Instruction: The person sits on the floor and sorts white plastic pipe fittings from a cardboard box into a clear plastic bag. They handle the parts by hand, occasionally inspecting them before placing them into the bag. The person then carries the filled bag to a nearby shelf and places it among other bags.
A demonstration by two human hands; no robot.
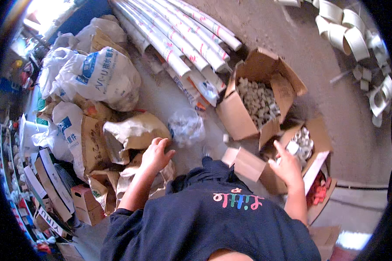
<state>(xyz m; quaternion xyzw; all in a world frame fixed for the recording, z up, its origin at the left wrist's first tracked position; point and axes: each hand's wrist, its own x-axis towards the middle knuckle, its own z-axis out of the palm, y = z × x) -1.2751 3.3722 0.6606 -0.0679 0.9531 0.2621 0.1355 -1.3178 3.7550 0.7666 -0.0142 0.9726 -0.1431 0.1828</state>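
Observation:
My left hand [156, 154] is over the edge of a brown paper sack [140, 129], with its fingers apart and nothing visible in them. My right hand [286, 167] reaches over a cardboard box of pale ring-shaped pipe fittings [302, 143]. Its index finger points forward and its thumb stands apart. The other fingers are partly hidden, and no held thing shows. Between my hands, a small closed carton [246, 163] lies on the floor close to my legs. A clear plastic bag of small parts [187, 127] rests ahead of me.
An open cardboard box [238, 114] holds many small grey fittings. White plastic pipes [183, 42] lie bundled ahead. Full white plastic sacks [107, 78] are piled at left, near shelving [9, 182]. Red parts [319, 192] sit at right. Large white fittings [341, 26] lie far right.

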